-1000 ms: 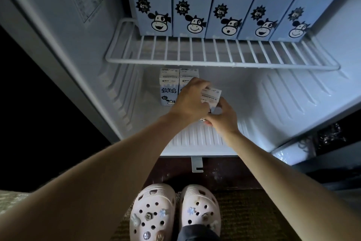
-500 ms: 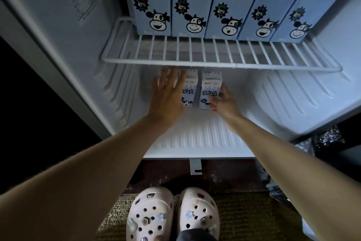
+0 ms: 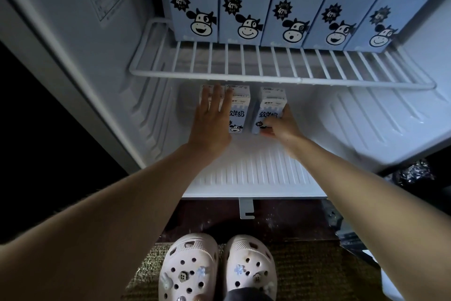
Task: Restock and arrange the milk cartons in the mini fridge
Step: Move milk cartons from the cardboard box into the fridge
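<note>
Three small blue-and-white milk cartons stand upright at the back of the fridge floor. My left hand lies flat with fingers spread over the leftmost small carton, mostly hiding it, and its edge touches the middle small carton. A gap separates that one from the right small carton. My right hand grips this carton's lower right side. Above, several large cow-print milk cartons stand in a row on the wire shelf.
The fridge's left inner wall has ribs and a label. The moulded hump rises on the right of the floor. Below the fridge are a metal bracket, a woven mat and my feet in white clogs.
One second ago both hands held the carton tilted in front of the two standing ones. It now stands upright beside them, and my left hand has moved left onto the other cartons.
</note>
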`<state>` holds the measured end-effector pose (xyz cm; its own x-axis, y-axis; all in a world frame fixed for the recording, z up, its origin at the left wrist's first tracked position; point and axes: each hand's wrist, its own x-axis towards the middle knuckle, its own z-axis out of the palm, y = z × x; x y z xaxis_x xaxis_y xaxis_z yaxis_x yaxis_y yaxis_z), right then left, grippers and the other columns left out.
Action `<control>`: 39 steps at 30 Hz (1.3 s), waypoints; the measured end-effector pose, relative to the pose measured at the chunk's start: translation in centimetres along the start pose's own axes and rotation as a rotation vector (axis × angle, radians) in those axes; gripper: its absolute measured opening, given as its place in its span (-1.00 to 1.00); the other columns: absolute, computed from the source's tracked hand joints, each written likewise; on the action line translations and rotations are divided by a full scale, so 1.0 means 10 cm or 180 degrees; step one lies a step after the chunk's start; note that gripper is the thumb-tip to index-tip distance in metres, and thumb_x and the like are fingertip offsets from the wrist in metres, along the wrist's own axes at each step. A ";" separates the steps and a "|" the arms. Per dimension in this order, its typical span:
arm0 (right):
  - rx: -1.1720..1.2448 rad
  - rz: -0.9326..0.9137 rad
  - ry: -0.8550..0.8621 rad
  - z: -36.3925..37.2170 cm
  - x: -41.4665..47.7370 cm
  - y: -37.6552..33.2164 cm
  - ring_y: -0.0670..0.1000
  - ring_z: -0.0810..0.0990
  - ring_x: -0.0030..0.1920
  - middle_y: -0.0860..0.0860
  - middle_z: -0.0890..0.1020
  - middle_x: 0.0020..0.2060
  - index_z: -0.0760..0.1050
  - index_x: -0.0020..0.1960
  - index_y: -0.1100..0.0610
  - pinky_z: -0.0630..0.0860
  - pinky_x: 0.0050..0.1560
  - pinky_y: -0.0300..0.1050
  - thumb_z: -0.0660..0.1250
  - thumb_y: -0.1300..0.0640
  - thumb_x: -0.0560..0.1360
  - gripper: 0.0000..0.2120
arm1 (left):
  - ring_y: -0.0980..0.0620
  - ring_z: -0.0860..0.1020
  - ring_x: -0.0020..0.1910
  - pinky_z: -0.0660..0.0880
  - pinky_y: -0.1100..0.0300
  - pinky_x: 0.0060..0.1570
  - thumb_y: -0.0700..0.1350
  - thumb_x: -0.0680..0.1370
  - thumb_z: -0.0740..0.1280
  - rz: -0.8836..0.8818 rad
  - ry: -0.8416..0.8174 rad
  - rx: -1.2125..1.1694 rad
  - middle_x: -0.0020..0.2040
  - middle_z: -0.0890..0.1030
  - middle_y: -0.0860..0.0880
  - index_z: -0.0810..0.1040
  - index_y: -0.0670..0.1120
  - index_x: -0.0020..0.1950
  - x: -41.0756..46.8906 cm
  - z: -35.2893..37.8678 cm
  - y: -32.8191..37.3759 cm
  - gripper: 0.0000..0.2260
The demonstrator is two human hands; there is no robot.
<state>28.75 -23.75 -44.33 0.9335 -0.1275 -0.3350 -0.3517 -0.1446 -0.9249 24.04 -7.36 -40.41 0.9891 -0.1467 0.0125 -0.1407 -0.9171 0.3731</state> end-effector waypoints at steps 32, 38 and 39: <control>-0.1037 0.0284 0.0244 0.21 -0.65 -0.29 0.10 0.56 0.00 0.11 0.51 0.16 0.31 0.34 0.23 0.54 0.00 -0.08 0.17 0.20 0.54 -0.62 | -0.13 -0.15 0.54 0.04 -0.04 0.51 -0.24 0.53 0.26 -0.0349 -0.0066 -0.0133 0.56 -0.09 -0.10 -0.07 0.00 0.55 -0.16 -0.42 0.26 -0.30; -0.1632 -0.0524 -0.0035 0.30 -1.76 -0.79 0.17 0.60 0.07 0.17 0.64 0.02 0.55 0.07 0.24 0.45 -0.01 -0.12 0.15 0.21 0.49 -0.74 | -0.19 0.54 0.12 0.53 0.09 0.04 -0.34 0.46 0.14 -0.0723 -0.0058 -0.0874 0.17 0.56 -0.20 0.54 -0.15 0.11 -0.86 -1.17 0.54 -0.69; -0.1641 -0.0676 -0.0072 0.31 -1.98 -0.89 0.17 0.62 0.04 0.18 0.65 -0.01 0.56 0.05 0.24 0.47 0.00 -0.11 0.16 0.21 0.50 -0.75 | -0.18 0.56 0.06 0.49 0.15 -0.04 -0.33 0.46 0.13 -0.0745 0.0009 -0.0841 0.10 0.59 -0.21 0.55 -0.14 -0.01 -1.03 -1.33 0.56 -0.75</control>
<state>13.66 -16.86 -30.00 0.9869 -0.0229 -0.1599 -0.1388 -0.6270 -0.7666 13.60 -6.04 -26.16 0.9934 0.0574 -0.0994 0.1055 -0.7981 0.5932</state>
